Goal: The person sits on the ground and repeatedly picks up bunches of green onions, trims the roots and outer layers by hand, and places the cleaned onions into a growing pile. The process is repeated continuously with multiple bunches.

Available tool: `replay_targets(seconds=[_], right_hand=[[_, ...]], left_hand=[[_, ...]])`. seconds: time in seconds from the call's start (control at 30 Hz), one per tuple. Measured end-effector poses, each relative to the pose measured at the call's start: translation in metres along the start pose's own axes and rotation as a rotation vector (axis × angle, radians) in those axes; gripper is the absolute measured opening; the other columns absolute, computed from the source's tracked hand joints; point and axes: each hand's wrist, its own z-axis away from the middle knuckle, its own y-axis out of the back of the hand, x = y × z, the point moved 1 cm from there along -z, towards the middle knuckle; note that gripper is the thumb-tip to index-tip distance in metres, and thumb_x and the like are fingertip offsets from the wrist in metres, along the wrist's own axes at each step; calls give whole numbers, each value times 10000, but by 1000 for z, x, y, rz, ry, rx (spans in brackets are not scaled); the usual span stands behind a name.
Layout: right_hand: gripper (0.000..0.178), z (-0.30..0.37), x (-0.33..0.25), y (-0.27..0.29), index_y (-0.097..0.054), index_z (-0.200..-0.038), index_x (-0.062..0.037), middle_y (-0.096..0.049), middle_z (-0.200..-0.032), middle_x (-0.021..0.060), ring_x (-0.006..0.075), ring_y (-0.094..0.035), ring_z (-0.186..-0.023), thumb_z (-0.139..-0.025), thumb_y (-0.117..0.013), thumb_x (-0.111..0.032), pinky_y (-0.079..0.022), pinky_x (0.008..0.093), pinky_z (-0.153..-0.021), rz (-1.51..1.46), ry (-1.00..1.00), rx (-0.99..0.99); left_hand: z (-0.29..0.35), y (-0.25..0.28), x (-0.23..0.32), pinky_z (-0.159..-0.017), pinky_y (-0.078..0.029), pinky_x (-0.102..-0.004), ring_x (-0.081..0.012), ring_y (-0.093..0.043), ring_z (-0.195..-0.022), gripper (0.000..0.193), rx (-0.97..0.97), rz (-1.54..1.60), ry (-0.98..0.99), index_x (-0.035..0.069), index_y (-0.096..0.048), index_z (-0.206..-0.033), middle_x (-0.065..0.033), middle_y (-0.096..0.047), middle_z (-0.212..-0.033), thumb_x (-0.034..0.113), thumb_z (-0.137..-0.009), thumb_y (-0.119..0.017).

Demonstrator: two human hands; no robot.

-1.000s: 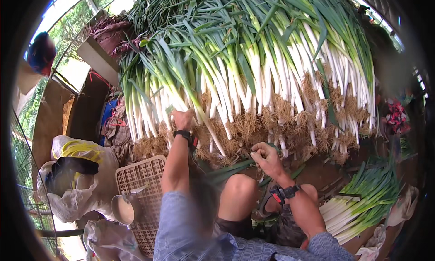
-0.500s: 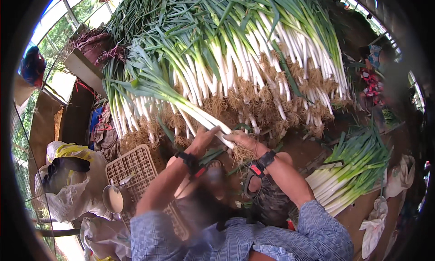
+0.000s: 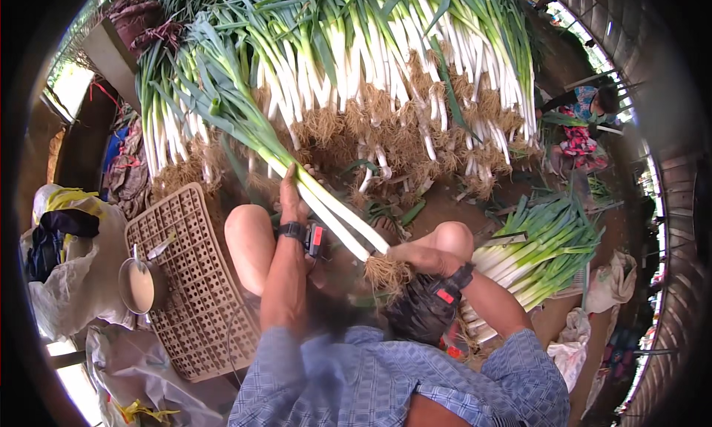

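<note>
Far left: metal pan (image 3: 159,288) of pale contents, against beige perforated crate (image 3: 196,301). My left hand (image 3: 291,196) wrapped round two leeks (image 3: 347,213), slanting down between my knees (image 3: 247,242), leaves over the big leek pile (image 3: 363,78). My right hand (image 3: 424,259) at their brown roots (image 3: 387,274); whether gripping, cannot tell. Far right: smaller leek heap (image 3: 538,249).

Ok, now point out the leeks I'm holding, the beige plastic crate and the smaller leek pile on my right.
Held leeks (image 3: 348,215): head view, on a white shaft.
Beige plastic crate (image 3: 196,280): head view, on its latticed face.
Smaller leek pile (image 3: 530,253): head view, on the pale green stems.
</note>
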Motion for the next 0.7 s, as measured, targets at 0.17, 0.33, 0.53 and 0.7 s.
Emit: replay_targets(seconds=[0.17,0.33,0.53,0.7], right_hand=[[530,-7,-57,27,-604,-1288,64,-696,-1109,78,99,-621,-974,-1013,-621,-389,-540,303,-769,363,43,434],[536,-77,-65,3,-692,-1136,65,-716,-921,61,87,-645,-800,-974,-673,-446,-516,269,-677,531,56,238],[551,-111,-66,-1,-758,-865,37,-688,-714,12,73,-616,-652,-974,-664,-496,-486,260,-581,371,86,364],[622,-130,-60,22,-738,-755,33,-655,-616,20,64,-614,-619,-997,-608,-526,-471,272,-534,399,114,441]], left_hand=[[19,-32,-27,-644,-567,-333,-177,-670,-708,257,65,-249,-23,66,-639,-1023,-71,-687,-833,278,-929,-750],[50,-55,-42,-627,-562,-317,-177,-650,-668,253,53,-145,20,87,-609,-1009,-50,-645,-790,312,-955,-713],[69,-65,-43,-596,-535,-298,-159,-620,-651,268,19,-30,113,91,-596,-967,-48,-623,-769,351,-987,-659],[62,-64,-50,-617,-580,-351,-207,-641,-637,329,-60,80,246,82,-583,-961,-59,-613,-742,406,-1009,-608]])
